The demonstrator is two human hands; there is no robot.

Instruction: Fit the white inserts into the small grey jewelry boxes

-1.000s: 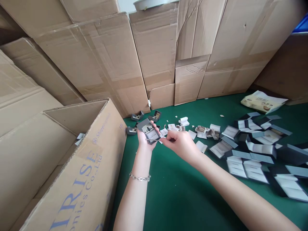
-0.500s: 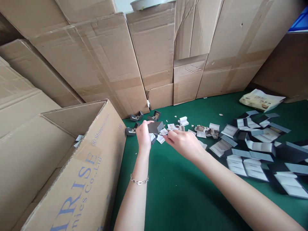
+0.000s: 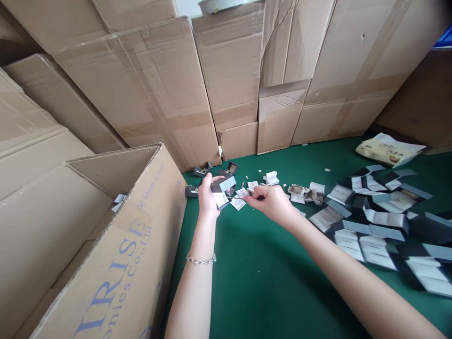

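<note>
My left hand (image 3: 207, 197) is wrapped around a small dark grey box (image 3: 222, 186) with its lid folded down over the pale inside, held just above the green table (image 3: 254, 263). A metal bracelet (image 3: 200, 259) sits on that wrist. My right hand (image 3: 270, 201) is beside it, fingers pinched together on something small and thin that I cannot make out, right over a few white paper cards (image 3: 240, 197). Small open grey boxes (image 3: 202, 170) stand just behind my left hand.
A large open cardboard carton (image 3: 116, 245) with blue lettering stands at the left. Flattened cardboard (image 3: 226, 84) leans along the back. Many flat grey and white box blanks (image 3: 367, 226) lie scattered on the right, with a cream packet (image 3: 388, 150) at the far right.
The grey box in my left hand was open facing up; its lid has come down and the hand turned it over. Both hands have moved slightly farther away over the cards.
</note>
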